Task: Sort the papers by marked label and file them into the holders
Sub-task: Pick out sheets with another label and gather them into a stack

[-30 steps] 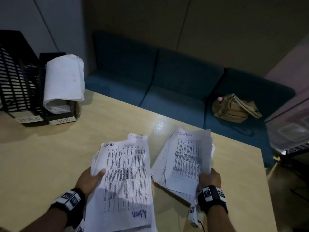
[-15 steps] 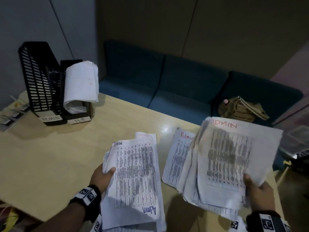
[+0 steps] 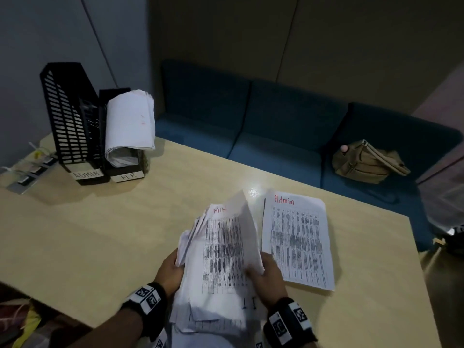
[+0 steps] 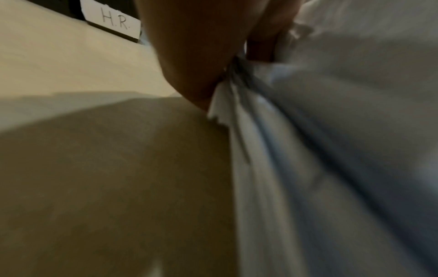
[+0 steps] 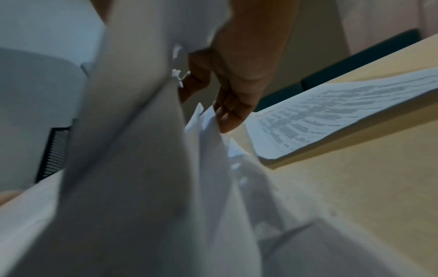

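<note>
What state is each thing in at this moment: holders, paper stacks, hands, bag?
ADMIN holder: upright, no papers visible.
HR holder: holds papers curling over its front.
Held stack: gripped at both sides.
Admin sheet: flat on the table.
Left hand: grips the stack.
Right hand: grips the stack.
Bag: on the sofa.

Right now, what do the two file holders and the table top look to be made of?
File holders: black, probably moulded plastic, given the slotted lattice walls and matte surface. Table top: pale wood-look surface, likely laminate, smooth and semi-gloss, shown by a bright light reflection near the papers.
</note>
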